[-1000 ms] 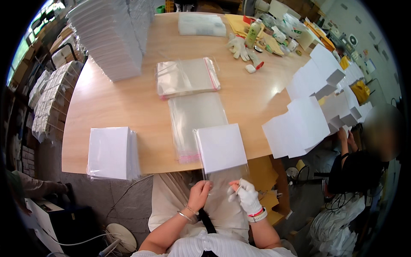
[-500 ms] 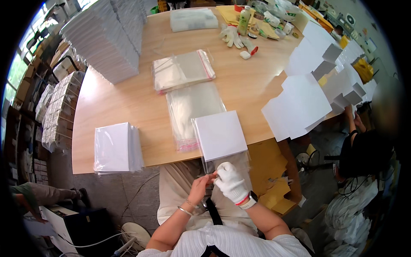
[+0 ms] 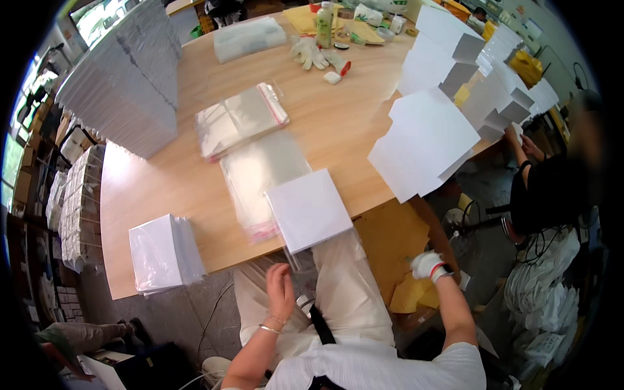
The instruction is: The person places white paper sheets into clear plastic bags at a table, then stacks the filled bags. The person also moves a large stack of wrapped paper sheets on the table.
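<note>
A flat white box or board [image 3: 309,209] lies at the table's front edge, with a clear plastic flap [image 3: 294,261] hanging below it over my lap. My left hand [image 3: 279,290], bare, is just below that flap, fingers stretched and empty. Off to the right, my right hand [image 3: 429,266] in a white glove is above brown paper sheets [image 3: 393,244]; its fingers are blurred, and a small pale bit shows at their tips. Under the white piece are clear bags with pink edges [image 3: 260,179], and another bag stack [image 3: 240,120] lies behind them.
White bagged pieces [image 3: 155,253] are stacked at the table's left front. A tall white stack [image 3: 123,84] stands at back left. Cut white card [image 3: 426,143] covers the right side. Gloves [image 3: 309,53] and a bottle [image 3: 324,26] are farther back. Another person's hands [image 3: 523,142] work at far right.
My hands, together at the bag's lower edge before, are now apart. The right one has swung out to the right, the left slightly left. The view has shifted, and the white piece sits tilted.
</note>
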Available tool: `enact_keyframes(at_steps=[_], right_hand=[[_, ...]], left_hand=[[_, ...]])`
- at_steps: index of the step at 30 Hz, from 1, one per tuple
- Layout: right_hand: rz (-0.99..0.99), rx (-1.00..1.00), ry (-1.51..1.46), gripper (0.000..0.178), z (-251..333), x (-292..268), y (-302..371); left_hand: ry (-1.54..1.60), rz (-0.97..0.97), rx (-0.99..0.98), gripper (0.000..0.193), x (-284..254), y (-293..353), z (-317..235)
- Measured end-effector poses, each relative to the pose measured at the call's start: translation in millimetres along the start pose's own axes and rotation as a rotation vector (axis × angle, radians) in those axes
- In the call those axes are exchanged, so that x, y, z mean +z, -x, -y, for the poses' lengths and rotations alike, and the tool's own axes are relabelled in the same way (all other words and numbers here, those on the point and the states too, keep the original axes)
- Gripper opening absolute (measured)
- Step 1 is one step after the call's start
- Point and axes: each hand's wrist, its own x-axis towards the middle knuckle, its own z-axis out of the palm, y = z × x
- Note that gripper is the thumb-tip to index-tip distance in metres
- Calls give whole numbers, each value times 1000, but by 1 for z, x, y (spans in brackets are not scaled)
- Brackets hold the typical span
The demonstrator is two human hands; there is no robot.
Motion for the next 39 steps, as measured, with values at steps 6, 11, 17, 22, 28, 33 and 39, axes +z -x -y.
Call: enact_keyframes(at_steps=[6,11,17,22,28,33,39], right_hand=[[-631,-472,-864,24,110,-151,-16],[-800,-1145,-546,9,103,-162,-47],[-417,-652,-921,15,109,-165,-58],[-449,-254,-903,24,137,-168,-57],[-727,-140,-607,27,153,-163,-54],[-131,-114,-1465,32,147,-185,-43],[-313,-370,-1338,21,166,-182,-18]], left_hand=[[-745,216,782,32,-18,-43,-3],[-569,440,850,30,-34,-62,-12],[-272,141,228,6,-18,-64,-2],[-160,119,-226,12,-3,-84,-14],[-536,164,-36,21,-12,-83,2],[264,216,-614,32,-8,-83,-33],[-78,232,-154,35,-43,-76,-61]])
